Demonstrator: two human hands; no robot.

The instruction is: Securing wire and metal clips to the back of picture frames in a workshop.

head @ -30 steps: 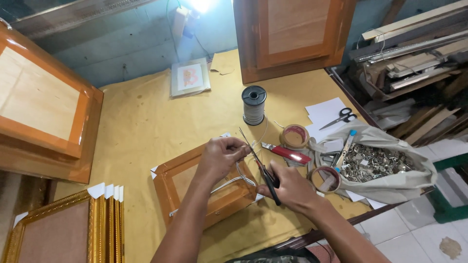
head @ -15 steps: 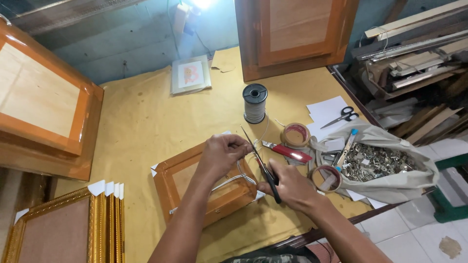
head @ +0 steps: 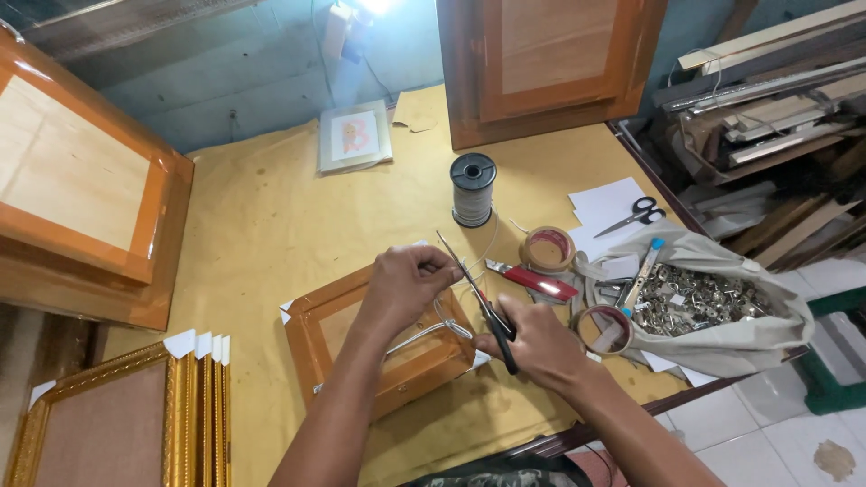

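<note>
Yellow paper covers the surface (head: pixel 271 225); my left hand (head: pixel 408 281) has its fingers pinching the wire (head: pixel 433 329) taut over the small frame (head: pixel 379 347), so my right hand's (head: pixel 534 343) fingers, closed around the pliers (head: pixel 478 298), can work it

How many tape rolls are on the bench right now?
2. One brown tape roll lies beside the red utility knife; a second tape roll sits against the white bag of metal fittings, near the right hand. More may be hidden behind the bag.
</note>
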